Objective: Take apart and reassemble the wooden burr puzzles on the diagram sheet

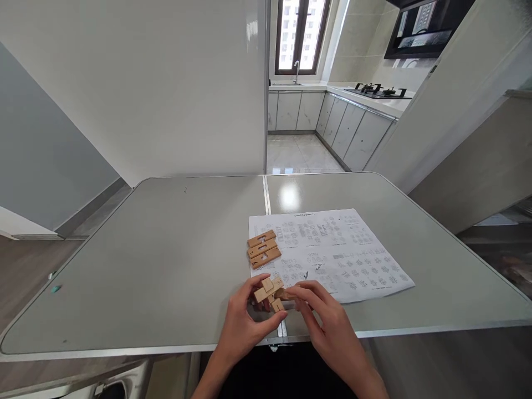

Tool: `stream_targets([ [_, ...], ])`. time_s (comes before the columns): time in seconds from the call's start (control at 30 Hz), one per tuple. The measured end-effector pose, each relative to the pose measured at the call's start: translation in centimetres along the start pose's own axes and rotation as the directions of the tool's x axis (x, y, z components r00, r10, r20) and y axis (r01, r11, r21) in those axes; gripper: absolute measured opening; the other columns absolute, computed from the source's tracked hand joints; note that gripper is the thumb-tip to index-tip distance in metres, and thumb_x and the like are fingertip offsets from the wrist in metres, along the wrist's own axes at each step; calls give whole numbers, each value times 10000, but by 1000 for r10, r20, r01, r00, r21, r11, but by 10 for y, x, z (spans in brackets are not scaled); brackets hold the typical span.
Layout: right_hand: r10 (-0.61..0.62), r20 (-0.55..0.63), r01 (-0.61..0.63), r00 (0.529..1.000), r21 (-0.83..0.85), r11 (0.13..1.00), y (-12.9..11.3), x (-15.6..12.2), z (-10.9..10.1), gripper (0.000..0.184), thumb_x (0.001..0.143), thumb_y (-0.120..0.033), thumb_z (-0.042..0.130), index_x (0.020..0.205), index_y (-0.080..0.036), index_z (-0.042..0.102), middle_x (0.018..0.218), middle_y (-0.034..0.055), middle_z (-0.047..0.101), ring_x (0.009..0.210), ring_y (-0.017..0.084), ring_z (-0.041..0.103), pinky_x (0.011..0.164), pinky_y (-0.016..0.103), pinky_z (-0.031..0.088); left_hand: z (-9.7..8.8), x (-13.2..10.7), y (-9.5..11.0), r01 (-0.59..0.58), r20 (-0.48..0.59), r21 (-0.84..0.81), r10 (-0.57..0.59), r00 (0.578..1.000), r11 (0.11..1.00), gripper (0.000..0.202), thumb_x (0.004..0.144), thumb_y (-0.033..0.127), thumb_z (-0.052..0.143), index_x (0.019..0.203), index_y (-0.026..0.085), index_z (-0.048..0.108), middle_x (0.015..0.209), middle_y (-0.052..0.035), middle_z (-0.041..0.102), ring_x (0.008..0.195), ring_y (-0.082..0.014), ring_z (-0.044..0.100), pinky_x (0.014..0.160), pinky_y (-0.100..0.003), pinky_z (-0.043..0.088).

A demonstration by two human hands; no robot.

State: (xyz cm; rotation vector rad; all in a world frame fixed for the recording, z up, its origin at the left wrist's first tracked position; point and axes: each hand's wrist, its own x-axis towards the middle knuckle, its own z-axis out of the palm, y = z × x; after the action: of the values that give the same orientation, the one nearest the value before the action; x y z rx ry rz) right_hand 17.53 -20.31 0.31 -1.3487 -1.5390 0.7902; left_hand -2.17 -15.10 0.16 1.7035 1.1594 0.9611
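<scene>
My left hand (245, 324) and my right hand (328, 321) meet near the table's front edge, both closed around a partly joined cluster of wooden puzzle pieces (271, 293). The left fingers and thumb wrap it from the left and below. From the right, the right fingertips pinch another wooden piece against it. Three loose notched wooden bars (263, 249) lie side by side just beyond, on the left edge of a printed instruction sheet (344, 249).
The grey folding table (166, 260) has a metal seam down its middle. A small teal speck (56, 288) lies at its left edge. Beyond the table stands a white wall (166, 83), and a kitchen with cabinets (332, 116) opens behind.
</scene>
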Motion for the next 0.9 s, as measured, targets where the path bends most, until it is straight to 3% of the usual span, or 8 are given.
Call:
stream_targets([
  [0.2, -7, 6, 7, 1000, 24, 1000, -1, -2, 2, 320, 1045, -279, 552, 1330, -343, 684, 1184, 85, 723, 1057, 278, 717, 880, 386, 608, 0, -3, -4, -52, 47, 96, 48, 998, 994, 623, 731, 312, 883, 1307, 243, 654, 1213, -78, 759, 1030, -257, 744, 932, -383, 614],
  [0.33, 3, 21, -3, 1000, 21, 1000, -3, -3, 4, 268, 1041, -285, 574, 1266, -336, 709, 1169, 82, 725, 1067, 283, 713, 900, 393, 601, -2, -3, -6, -79, 48, 91, 74, 996, 993, 643, 731, 329, 895, 1322, 264, 649, 1238, -73, 750, 1077, -263, 731, 944, -369, 599],
  [0.53, -15, 18, 16, 1000, -48, 999, -3, -4, 1, 266, 1052, -300, 560, 1250, -326, 737, 1069, 89, 710, 949, 258, 718, 790, 344, 595, -2, -4, -5, -83, 90, 82, 76, 993, 993, 658, 743, 336, 892, 1343, 275, 629, 1195, -53, 747, 997, -233, 721, 887, -334, 591],
  [0.8, -158, 138, 176, 978, -129, 976, -6, -3, -7, 311, 1082, -199, 499, 1343, -311, 626, 1075, 53, 723, 924, 201, 715, 764, 285, 581, -3, -3, -4, -121, 199, 88, 101, 975, 989, 717, 735, 370, 915, 1386, 298, 624, 1100, -36, 690, 970, -219, 660, 876, -337, 554],
  [0.9, -184, 171, 209, 968, -140, 968, -9, -2, -10, 313, 1072, -166, 503, 1326, -306, 621, 1055, 43, 721, 901, 193, 713, 773, 287, 580, -3, -2, -5, -140, 232, 66, 121, 965, 988, 746, 722, 417, 927, 1399, 315, 629, 1146, -56, 641, 1046, -235, 639, 925, -354, 549],
])
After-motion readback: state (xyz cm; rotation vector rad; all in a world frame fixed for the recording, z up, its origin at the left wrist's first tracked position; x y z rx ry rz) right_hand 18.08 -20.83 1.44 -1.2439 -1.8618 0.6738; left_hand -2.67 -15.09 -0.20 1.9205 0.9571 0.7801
